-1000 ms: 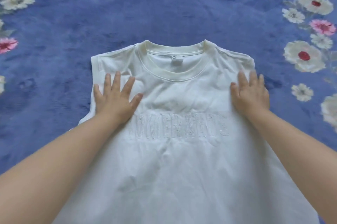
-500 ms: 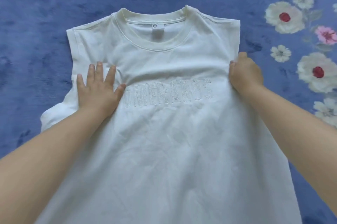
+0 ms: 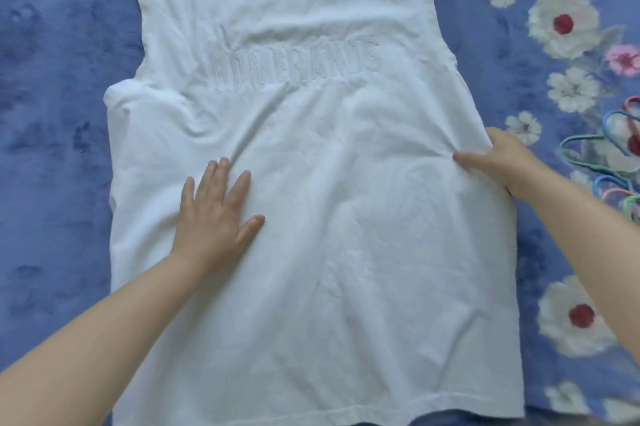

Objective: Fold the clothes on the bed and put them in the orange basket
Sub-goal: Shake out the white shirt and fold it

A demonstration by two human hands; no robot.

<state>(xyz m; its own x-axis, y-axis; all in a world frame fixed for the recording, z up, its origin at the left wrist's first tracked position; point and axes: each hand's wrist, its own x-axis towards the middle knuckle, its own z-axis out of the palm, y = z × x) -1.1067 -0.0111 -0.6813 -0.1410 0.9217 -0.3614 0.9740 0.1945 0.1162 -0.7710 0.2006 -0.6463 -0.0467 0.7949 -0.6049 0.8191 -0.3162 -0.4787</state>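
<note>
The blue floral bedspread (image 3: 62, 86) carries a white sleeveless T-shirt (image 3: 311, 269) spread face up, collar away from the person, hem nearest, so its long axis runs straight out from the body; the left hand (image 3: 216, 214) lies flat on the cloth left of centre, fingers straight and spread, pressing, holding nothing; the right hand (image 3: 498, 158) is at the shirt's right side edge, thumb and curled fingers pinching the fabric, creases running from the pinch; that hand seems better placed to carry the edge inward; coloured hangers (image 3: 613, 162) lie just beyond it; no orange basket shows.
</note>
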